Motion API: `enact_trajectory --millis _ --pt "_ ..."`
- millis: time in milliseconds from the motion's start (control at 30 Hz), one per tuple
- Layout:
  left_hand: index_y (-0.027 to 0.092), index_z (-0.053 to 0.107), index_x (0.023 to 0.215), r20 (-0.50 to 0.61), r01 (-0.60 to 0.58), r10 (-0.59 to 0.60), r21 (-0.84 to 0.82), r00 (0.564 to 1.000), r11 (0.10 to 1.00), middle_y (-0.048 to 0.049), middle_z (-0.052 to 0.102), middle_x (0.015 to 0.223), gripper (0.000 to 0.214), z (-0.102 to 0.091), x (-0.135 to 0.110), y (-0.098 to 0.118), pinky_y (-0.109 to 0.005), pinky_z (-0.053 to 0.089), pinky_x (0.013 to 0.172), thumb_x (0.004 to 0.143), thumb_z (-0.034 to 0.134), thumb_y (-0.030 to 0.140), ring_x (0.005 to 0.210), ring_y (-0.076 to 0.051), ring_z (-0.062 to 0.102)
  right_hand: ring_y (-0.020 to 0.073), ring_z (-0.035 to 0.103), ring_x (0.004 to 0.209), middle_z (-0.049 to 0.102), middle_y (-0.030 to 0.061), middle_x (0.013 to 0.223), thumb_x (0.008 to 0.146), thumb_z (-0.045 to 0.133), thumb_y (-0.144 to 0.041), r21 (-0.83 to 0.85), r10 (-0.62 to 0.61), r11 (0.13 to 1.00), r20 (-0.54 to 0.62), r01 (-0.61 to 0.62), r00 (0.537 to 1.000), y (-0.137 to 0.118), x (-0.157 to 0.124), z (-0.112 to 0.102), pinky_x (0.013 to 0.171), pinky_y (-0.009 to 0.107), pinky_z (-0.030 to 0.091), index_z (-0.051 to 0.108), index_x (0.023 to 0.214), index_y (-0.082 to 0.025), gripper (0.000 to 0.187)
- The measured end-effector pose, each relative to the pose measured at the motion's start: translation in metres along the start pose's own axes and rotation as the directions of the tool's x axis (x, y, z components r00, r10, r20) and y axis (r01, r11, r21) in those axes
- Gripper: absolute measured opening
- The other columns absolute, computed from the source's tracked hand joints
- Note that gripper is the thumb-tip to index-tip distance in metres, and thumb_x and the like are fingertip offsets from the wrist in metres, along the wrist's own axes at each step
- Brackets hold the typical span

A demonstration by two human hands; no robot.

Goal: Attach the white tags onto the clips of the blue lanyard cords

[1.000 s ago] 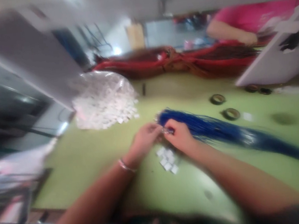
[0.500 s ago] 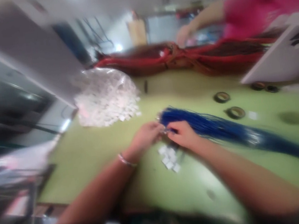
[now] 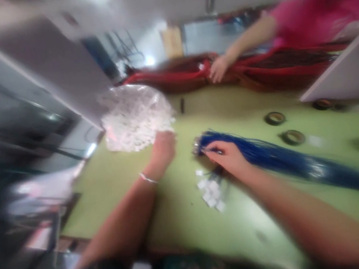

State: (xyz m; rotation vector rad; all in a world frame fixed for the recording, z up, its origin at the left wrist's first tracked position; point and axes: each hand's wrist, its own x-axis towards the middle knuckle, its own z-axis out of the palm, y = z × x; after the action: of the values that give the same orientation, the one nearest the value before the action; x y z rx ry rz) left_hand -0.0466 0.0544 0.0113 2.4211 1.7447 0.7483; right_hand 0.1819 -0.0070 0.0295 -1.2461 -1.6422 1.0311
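A long bundle of blue wires (image 3: 261, 154) lies across the table, its metal-looking ends (image 3: 197, 146) toward the middle. My right hand (image 3: 226, 154) is closed in a pinch over that end, on what looks like a blue wire. My left hand (image 3: 164, 147) is at the near edge of a heap of small white connectors (image 3: 132, 125) in a clear plastic bag (image 3: 154, 94); its fingertips are blurred against the heap. Just below my right hand lies a cluster of white connectors (image 3: 212, 193) with dark wires attached.
Two tape rolls, a black-and-tan one (image 3: 275, 118) and a nearer one (image 3: 293, 137), lie on the green table (image 3: 108, 197). Across it, a co-worker's hand (image 3: 219, 68) touches red-and-brown wire bundles (image 3: 172, 76). Grey panels (image 3: 57, 58) flank the table.
My left hand has left my right hand and moved up and left to the white heap. The right hand stays by the wire ends. The co-worker's hand has come down onto the red bundle.
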Motion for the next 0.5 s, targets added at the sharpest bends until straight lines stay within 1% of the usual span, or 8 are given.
enact_trajectory --millis 100,167,233,300,333,400,467,500 --pt "0.013 0.071 0.1 0.128 0.001 -0.017 0.126 0.992 0.992 -0.0146 0.067 0.1 0.031 0.012 0.006 -0.011 -0.041 0.043 0.092 0.089 0.041 0.013 0.1 -0.026 0.055 0.0166 0.061 0.07 0.069 0.0028 0.074 0.074 0.062 -0.029 -0.027 -0.025 0.999 -0.053 0.023 0.998 -0.002 0.001 0.002 0.065 0.028 0.047 0.066 0.071 -0.018 0.012" --pt "0.013 0.07 0.102 0.133 0.031 -0.05 0.143 0.99 0.989 -0.0149 0.065 0.098 0.032 0.014 0.004 -0.01 -0.04 0.045 0.087 0.089 0.04 0.013 0.096 -0.026 0.055 0.0173 0.06 0.072 0.068 0.0029 0.073 0.073 0.06 -0.027 -0.056 -0.019 0.998 -0.076 0.015 0.997 -0.003 0.001 0.003 0.066 0.028 0.047 0.064 0.068 -0.018 0.011" --pt "0.014 0.068 0.107 0.091 0.087 -0.091 0.052 0.992 0.995 -0.0144 0.064 0.098 0.031 0.011 0.0 -0.003 -0.039 0.046 0.083 0.088 0.043 0.014 0.093 -0.025 0.057 0.0174 0.06 0.071 0.067 0.0032 0.071 0.072 0.059 -0.026 -0.069 -0.006 0.998 -0.084 0.0 0.996 -0.004 0.001 0.004 0.066 0.028 0.047 0.063 0.067 -0.018 0.01" --pt "0.014 0.067 0.109 0.083 0.212 -0.2 -0.165 0.976 0.963 -0.0124 0.065 0.092 0.029 0.004 -0.006 0.008 -0.036 0.048 0.076 0.087 0.048 0.016 0.084 -0.021 0.059 0.0173 0.059 0.07 0.067 0.0037 0.071 0.072 0.058 -0.025 -0.072 -0.001 0.997 -0.093 -0.006 0.996 -0.005 0.001 0.004 0.066 0.028 0.047 0.062 0.066 -0.018 0.01" --pt "0.014 0.067 0.109 0.132 0.301 -0.272 -0.309 0.953 0.902 -0.011 0.066 0.087 0.028 0.0 -0.009 0.015 -0.034 0.048 0.07 0.087 0.05 0.018 0.076 -0.019 0.059 0.0172 0.059 0.07 0.066 0.0038 0.07 0.071 0.058 -0.025 -0.072 0.0 0.997 -0.101 -0.007 0.995 -0.005 0.001 0.005 0.065 0.028 0.047 0.062 0.066 -0.018 0.01" --pt "0.013 0.067 0.106 0.325 0.468 -0.338 -0.579 0.883 0.667 -0.0081 0.066 0.076 0.026 -0.008 -0.015 0.03 -0.029 0.046 0.059 0.085 0.057 0.025 0.062 -0.015 0.057 0.0169 0.058 0.068 0.065 0.0035 0.068 0.071 0.058 -0.026 -0.069 -0.003 0.998 -0.123 -0.006 0.992 -0.005 0.0 0.005 0.064 0.028 0.046 0.061 0.065 -0.018 0.01" --pt "0.012 0.067 0.093 0.509 0.579 -0.276 -0.736 0.815 0.351 -0.0053 0.064 0.066 0.022 -0.013 -0.02 0.044 -0.023 0.041 0.052 0.082 0.064 0.03 0.053 -0.01 0.053 0.0164 0.057 0.067 0.064 0.003 0.066 0.07 0.056 -0.026 -0.071 -0.014 0.997 -0.143 0.004 0.99 -0.004 -0.001 0.006 0.063 0.027 0.045 0.06 0.064 -0.018 0.011" --pt "0.011 0.066 0.085 0.562 0.603 -0.228 -0.77 0.795 0.208 -0.0038 0.062 0.063 0.021 -0.014 -0.022 0.051 -0.021 0.039 0.05 0.079 0.068 0.031 0.051 -0.008 0.051 0.016 0.056 0.065 0.063 0.0027 0.066 0.07 0.056 -0.026 -0.075 -0.023 0.997 -0.152 0.012 0.988 -0.004 -0.001 0.007 0.062 0.027 0.044 0.059 0.064 -0.018 0.011"
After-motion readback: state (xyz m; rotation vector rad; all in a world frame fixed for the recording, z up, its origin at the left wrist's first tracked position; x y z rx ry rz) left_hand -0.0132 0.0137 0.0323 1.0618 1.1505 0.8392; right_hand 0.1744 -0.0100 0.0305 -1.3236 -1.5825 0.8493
